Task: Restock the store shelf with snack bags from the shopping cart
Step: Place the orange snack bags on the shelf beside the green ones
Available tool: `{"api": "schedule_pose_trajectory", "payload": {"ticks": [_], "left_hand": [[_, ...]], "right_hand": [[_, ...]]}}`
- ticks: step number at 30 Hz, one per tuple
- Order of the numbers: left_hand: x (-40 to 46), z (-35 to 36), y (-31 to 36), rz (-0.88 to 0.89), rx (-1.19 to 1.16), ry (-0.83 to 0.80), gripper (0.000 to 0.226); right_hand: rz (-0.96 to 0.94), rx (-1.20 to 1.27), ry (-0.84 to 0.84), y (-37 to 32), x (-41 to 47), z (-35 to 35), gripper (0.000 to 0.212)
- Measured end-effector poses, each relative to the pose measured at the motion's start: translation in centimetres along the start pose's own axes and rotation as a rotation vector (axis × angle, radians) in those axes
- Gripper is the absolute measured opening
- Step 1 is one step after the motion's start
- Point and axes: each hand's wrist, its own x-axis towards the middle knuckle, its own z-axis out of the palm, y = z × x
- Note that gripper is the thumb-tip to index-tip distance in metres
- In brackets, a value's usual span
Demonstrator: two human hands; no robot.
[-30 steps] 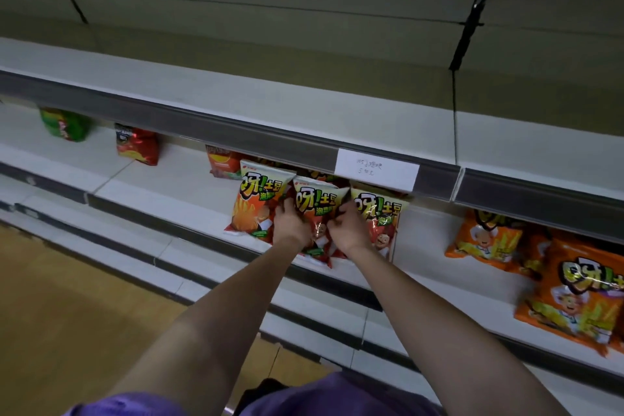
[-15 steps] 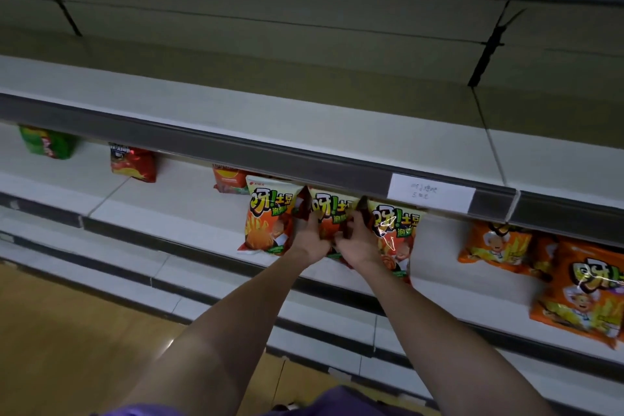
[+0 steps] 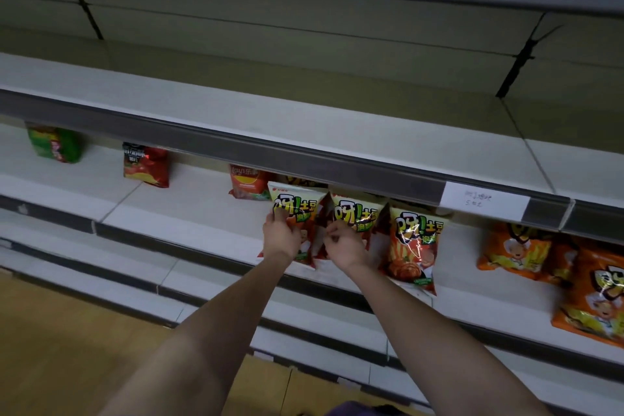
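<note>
— While both hands are at the shelf [image 3: 202, 213], what can you read?

— I see three matching snack bags standing side by side at frame centre, each with big Chinese characters on a pale green top and red below. My left hand [image 3: 282, 236] grips the front of the left bag [image 3: 297, 209]. My right hand [image 3: 344, 246] is curled, pinching the edge of the middle bag [image 3: 358, 216]. The right bag [image 3: 415, 243] stands untouched just beside it.

— Anything else labelled?

— A white tag [image 3: 484, 201] on the rail above carries handwriting too faint to read. Behind the left bag sits a Lay's bag [image 3: 244, 181]. Further left I see a red bag [image 3: 147, 165] and a green bag [image 3: 54, 145]. Orange bags [image 3: 516, 253] crowd the lower right.
</note>
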Motion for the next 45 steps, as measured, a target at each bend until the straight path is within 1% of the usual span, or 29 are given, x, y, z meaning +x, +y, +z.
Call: {"api": "schedule_pose_trajectory", "payload": {"ticks": [4, 7, 8, 11, 13, 16, 20, 22, 24, 25, 27, 29, 30, 33, 36, 38, 41, 42, 45], "left_hand": [[1.2, -2.1, -1.5, -0.151, 0.028, -0.080, 0.043], [1.5, -2.9, -2.3, -0.206, 0.077, -0.180, 0.051], [1.6, -3.1, -2.6, -0.227, 0.057, -0.200, 0.054], [1.6, -2.9, -3.2, -0.250, -0.099, -0.257, 0.057], [1.7, -2.6, -3.1, -0.234, -0.187, -0.288, 0.058], [1.9, -2.2, -2.7, -0.213, -0.214, -0.289, 0.059], [2.3, -2.0, -2.0, -0.197, -0.232, -0.290, 0.067], [2.3, -1.9, -2.0, -0.191, -0.207, -0.286, 0.068], [2.2, -1.8, -2.0, -0.197, -0.143, -0.285, 0.066], [2.2, -1.8, -2.1, -0.202, -0.108, -0.282, 0.065], [2.0, -1.6, -2.3, -0.221, -0.072, -0.257, 0.062], [1.6, -1.7, -2.4, -0.236, -0.045, -0.205, 0.054], [1.2, -1.9, -2.3, -0.241, -0.034, -0.170, 0.050], [0.1, -2.4, -2.4, -0.264, -0.002, -0.098, 0.034], [-0.8, -3.0, -2.8, -0.291, 0.006, -0.067, 0.027], [-1.7, -3.5, -3.0, -0.300, -0.001, -0.035, 0.024], [-3.7, -4.0, -3.4, -0.331, -0.034, 0.067, 0.018], [-4.3, -4.1, -3.7, -0.350, -0.039, 0.101, 0.017], [-6.9, -4.8, -4.2, -0.408, -0.046, 0.192, 0.021]], "right_hand": [[0.054, -0.012, -0.157, -2.2, 0.3, 1.9, 0.037], [0.163, 0.072, -0.205, -3.3, 0.8, 2.8, 0.044], [0.194, 0.097, -0.203, -3.6, 1.1, 3.3, 0.049], [0.264, 0.175, -0.208, -3.7, 1.9, 4.0, 0.068], [0.272, 0.251, -0.229, -3.9, 2.0, 4.1, 0.072], [0.221, 0.286, -0.219, -4.1, 1.7, 3.8, 0.068], [0.139, 0.272, -0.169, -4.2, 1.9, 4.0, 0.058], [0.111, 0.263, -0.187, -4.1, 2.2, 4.1, 0.059], [0.116, 0.199, -0.216, -3.8, 2.4, 4.3, 0.063], [0.131, 0.162, -0.213, -3.7, 2.5, 4.4, 0.060], [0.159, 0.109, -0.145, -3.3, 2.6, 4.4, 0.043], [0.170, 0.059, -0.088, -3.2, 2.6, 4.2, 0.029], [0.165, 0.034, -0.087, -3.2, 2.5, 4.1, 0.025], [0.113, -0.011, -0.132, -2.7, 2.3, 4.4, 0.017], [0.044, -0.031, -0.149, -2.5, 1.7, 5.0, 0.009], [0.006, -0.022, -0.168, -2.7, 1.4, 5.3, 0.010], [-0.028, -0.020, -0.227, -3.0, 0.8, 5.6, 0.009], [-0.041, -0.017, -0.251, -3.3, 0.4, 5.6, 0.007], [-0.121, 0.004, -0.344, -3.5, -0.7, 6.3, 0.014]]}}
